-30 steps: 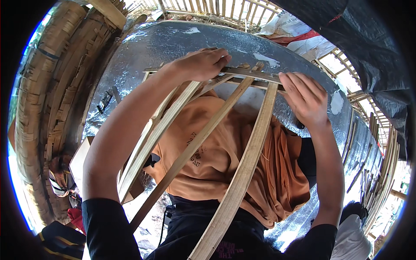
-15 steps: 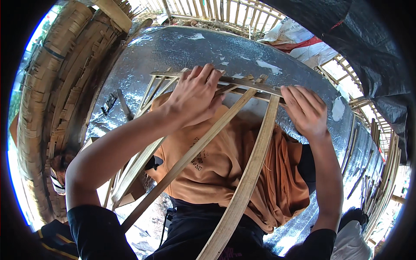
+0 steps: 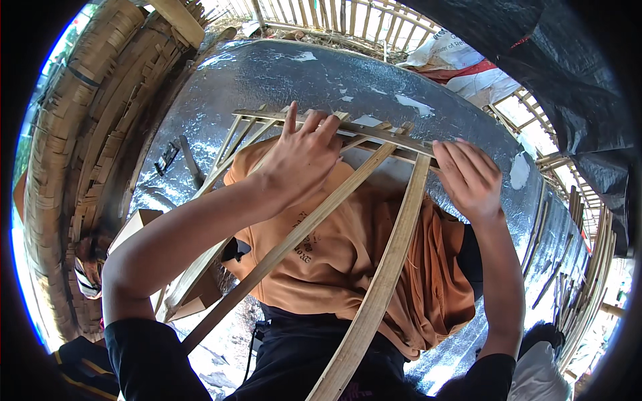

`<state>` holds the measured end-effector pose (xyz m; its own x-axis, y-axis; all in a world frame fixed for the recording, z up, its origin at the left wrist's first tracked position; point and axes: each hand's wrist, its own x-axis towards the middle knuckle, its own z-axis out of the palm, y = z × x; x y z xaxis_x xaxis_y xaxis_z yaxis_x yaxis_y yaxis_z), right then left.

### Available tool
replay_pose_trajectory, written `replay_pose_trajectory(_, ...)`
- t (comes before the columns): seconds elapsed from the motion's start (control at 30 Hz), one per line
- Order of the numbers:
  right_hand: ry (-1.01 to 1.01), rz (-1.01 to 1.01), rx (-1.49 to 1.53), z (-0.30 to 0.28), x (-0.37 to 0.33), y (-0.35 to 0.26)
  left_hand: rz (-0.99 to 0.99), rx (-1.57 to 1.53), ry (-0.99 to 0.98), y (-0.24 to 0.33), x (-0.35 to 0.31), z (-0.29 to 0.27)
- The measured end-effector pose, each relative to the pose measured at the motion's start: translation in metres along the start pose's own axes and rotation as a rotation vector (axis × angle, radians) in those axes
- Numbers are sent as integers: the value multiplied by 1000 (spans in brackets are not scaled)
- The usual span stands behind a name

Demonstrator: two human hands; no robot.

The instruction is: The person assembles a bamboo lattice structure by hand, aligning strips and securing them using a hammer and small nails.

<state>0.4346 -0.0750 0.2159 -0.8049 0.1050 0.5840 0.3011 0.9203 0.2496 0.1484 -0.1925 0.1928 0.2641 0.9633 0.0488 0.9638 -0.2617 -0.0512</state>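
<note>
Step in hand, by judgement: steadying the crosspiece [image 3: 366, 129] over the slats [image 3: 380, 294]. Frame sits above the brown cloth [image 3: 314, 287]. Your right grip [image 3: 471, 177] pinches its right end; your left grip [image 3: 304, 150] covers its middle, closure unclear. Next move likely calls for a firm right-hand hold.

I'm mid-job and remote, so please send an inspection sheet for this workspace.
Surface: silver sheet, shiny, with pale patches.
Job's things: wooden strips fanning out from a crosspiece, over orange cloth.
Clutter: small black object and dark slim object on the sheet, kinds unclear.
Grips: left grip at the crosspiece, one finger raised; right grip closed on its right end.
Cables: thin black cord beside black clothing; whether a cable, unclear.
Surroundings: woven bamboo left, fence ahead, black plastic upper right.
</note>
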Motion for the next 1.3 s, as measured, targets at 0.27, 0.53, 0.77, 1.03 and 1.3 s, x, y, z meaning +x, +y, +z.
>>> replay_pose_trajectory(0.27,8,9,-14,-2,4,-1,-23,113,-31,20,7,7)
replay_pose_trajectory(0.53,-6,13,-8,-2,2,-4,13,29,66,9,0,12)
replay_pose_trajectory(0.77,-13,6,7,-3,2,-2,10,46,9,12,2,5)
replay_pose_trajectory(1.03,-10,14,-3,-2,1,-3,0,1,-41,14,3,-5)
replay_pose_trajectory(1.3,-1,16,-9,-3,3,-3,0,84,-42,12,2,-2)
